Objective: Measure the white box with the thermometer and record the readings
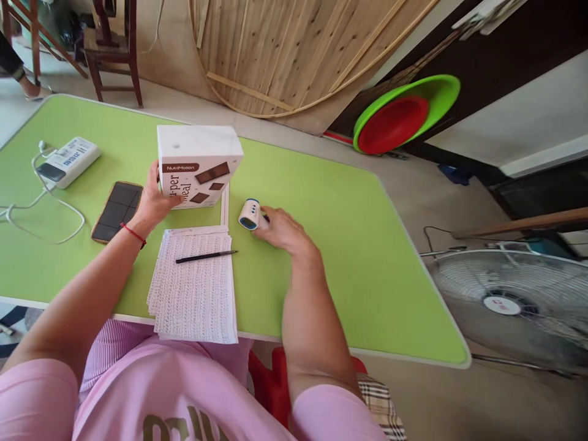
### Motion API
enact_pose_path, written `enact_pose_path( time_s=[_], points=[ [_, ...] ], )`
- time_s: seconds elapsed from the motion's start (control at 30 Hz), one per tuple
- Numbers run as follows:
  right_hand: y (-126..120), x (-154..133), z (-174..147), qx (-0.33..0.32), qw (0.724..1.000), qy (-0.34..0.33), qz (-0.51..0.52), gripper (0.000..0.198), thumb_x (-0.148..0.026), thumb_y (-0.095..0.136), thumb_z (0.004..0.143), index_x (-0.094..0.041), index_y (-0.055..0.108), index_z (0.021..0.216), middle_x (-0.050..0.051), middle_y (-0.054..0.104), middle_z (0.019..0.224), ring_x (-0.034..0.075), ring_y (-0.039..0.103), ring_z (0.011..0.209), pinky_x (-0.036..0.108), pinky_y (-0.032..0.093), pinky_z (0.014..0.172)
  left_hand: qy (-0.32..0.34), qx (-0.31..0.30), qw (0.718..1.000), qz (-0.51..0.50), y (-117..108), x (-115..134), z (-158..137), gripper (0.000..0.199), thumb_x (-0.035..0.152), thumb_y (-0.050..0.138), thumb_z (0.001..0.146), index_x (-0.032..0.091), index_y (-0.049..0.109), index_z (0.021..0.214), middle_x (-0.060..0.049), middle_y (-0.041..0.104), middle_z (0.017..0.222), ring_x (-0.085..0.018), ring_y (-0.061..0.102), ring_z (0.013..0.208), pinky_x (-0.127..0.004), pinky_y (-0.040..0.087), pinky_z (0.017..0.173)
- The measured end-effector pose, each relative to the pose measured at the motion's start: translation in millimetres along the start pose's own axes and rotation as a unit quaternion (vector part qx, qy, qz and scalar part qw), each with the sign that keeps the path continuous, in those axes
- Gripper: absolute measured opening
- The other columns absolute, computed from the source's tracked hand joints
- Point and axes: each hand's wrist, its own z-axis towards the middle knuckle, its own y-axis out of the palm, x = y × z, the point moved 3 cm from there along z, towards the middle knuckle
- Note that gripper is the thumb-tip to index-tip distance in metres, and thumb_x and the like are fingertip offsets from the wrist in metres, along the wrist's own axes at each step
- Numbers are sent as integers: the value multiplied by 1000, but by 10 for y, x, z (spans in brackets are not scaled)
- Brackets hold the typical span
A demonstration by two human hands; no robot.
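Observation:
My left hand (158,199) grips the lower left side of a white NutriMotion box (202,144). Brown bars are printed on the front of the box, which stands upright on the table. My right hand (282,228) is closed round the handle of a white and blue infrared thermometer (248,213). The thermometer's small screen and buttons face me, and my fingers partly hide its handle. Between my forearms lie sheets of handwritten paper (195,294), with a black pen (206,256) across them. More paper shows beneath the box's right side.
On the green table (349,245), a phone (117,211) lies left of my left hand. Farther left are a white power bank (71,162) and a white cable (68,236). A floor fan (505,300) stands off the right edge. Behind the table are a wooden chair (113,52) and basins (390,125).

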Motion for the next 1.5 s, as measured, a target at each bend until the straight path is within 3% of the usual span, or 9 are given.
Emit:
enact_pose_path(
  time_s=[0.17, 0.3, 0.4, 0.5, 0.6, 0.83, 1.07, 1.23, 1.5],
  points=[
    [66, -9, -67, -32, 999, 8, 39, 23, -29, 70, 79, -18, 73, 98, 10, 73, 99, 23, 68, 81, 31, 47, 65, -27, 28, 999, -19, -66, -42, -73, 78, 31, 83, 77, 21, 43, 143, -16, 58, 144, -33, 53, 137, -50, 49, 111],
    [-13, -170, -178, 76, 978, 14, 195, 30, -35, 73, 72, -19, 70, 97, 11, 74, 99, 25, 67, 81, 35, 50, 67, -46, 26, 997, -58, -29, 108, -189, 59, 46, 71, 91, 21, 48, 140, -15, 64, 136, -30, 61, 125, -49, 53, 105],
    [10, -552, -382, 109, 873, -62, 471, 34, -44, 70, 72, -24, 65, 98, 5, 73, 87, 21, 65, 73, 35, 53, 64, -48, 16, 997, -66, 61, 245, -310, 51, 50, 56, 101, 23, 47, 143, -13, 64, 136, -27, 60, 124, -48, 52, 106],
    [158, -982, -608, 47, 760, -74, 644, 25, -46, 64, 75, -25, 59, 86, -2, 63, 71, 15, 57, 58, 32, 49, 55, -50, 26, 998, -36, 129, 300, -383, 48, 49, 49, 104, 22, 45, 145, -15, 62, 136, -28, 58, 126, -49, 51, 109],
    [317, -1267, -731, -34, 707, -52, 705, 25, -48, 63, 74, -25, 54, 78, -4, 57, 65, 13, 52, 54, 30, 44, 53, -58, 31, 998, -11, 143, 280, -377, 45, 48, 46, 105, 21, 49, 140, -16, 63, 135, -29, 59, 125, -50, 50, 109],
    [409, -1325, -743, -55, 668, -8, 742, 28, -48, 68, 72, -25, 54, 75, -4, 55, 63, 12, 49, 56, 30, 40, 54, -75, 6, 997, 1, 110, 255, -328, 47, 51, 55, 103, 22, 50, 139, -14, 68, 129, -29, 64, 119, -43, 58, 93],
    [432, -1324, -743, -69, 662, -1, 746, 30, -49, 74, 70, -25, 58, 78, -4, 60, 65, 13, 53, 58, 31, 44, 58, -64, 9, 998, -9, 78, 304, -338, 54, 58, 65, 97, 25, 52, 137, -10, 71, 125, -28, 67, 116, -40, 59, 90],
    [459, -1308, -721, -86, 629, 48, 771, 41, -49, 80, 62, -23, 65, 90, -4, 66, 69, 14, 59, 57, 30, 48, 57, -63, 10, 998, -22, 81, 276, -325, 58, 62, 66, 94, 24, 53, 135, -11, 72, 125, -29, 69, 116, -42, 59, 91],
    [452, -1268, -714, -80, 635, 34, 767, 38, -50, 80, 65, -21, 67, 86, -6, 61, 59, 12, 56, 49, 30, 43, 51, -46, 40, 994, -95, 130, 164, -307, 65, 77, 71, 81, 24, 61, 118, -11, 72, 116, -34, 68, 116, -54, 57, 99]
  ],
)
